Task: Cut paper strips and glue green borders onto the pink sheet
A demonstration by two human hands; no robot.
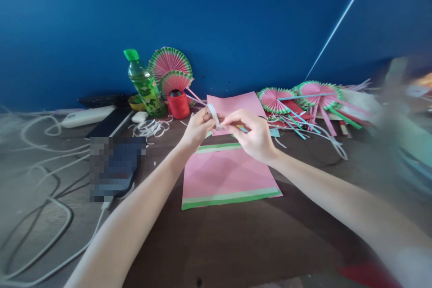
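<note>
My left hand [197,128] is closed around a narrow white roll of tape [213,114], held on edge above the table. The fingertips of my right hand [253,137] are pinched together at the roll's lower edge, seemingly on the tape's end, which is too small to make out clearly. Below both hands lies a pink paper sheet [226,173] with green and pale green strips along its near and far edges. Behind the hands is a second, plain pink sheet [241,101], partly covered by them.
At the back left stand a green bottle [145,83], pleated paper fans [170,60] and a red thread spool [178,104]. More fans [319,94] and paper strips lie back right. A phone [118,166] with white cables [67,216] is on the left. A blue wall [216,22] rises behind.
</note>
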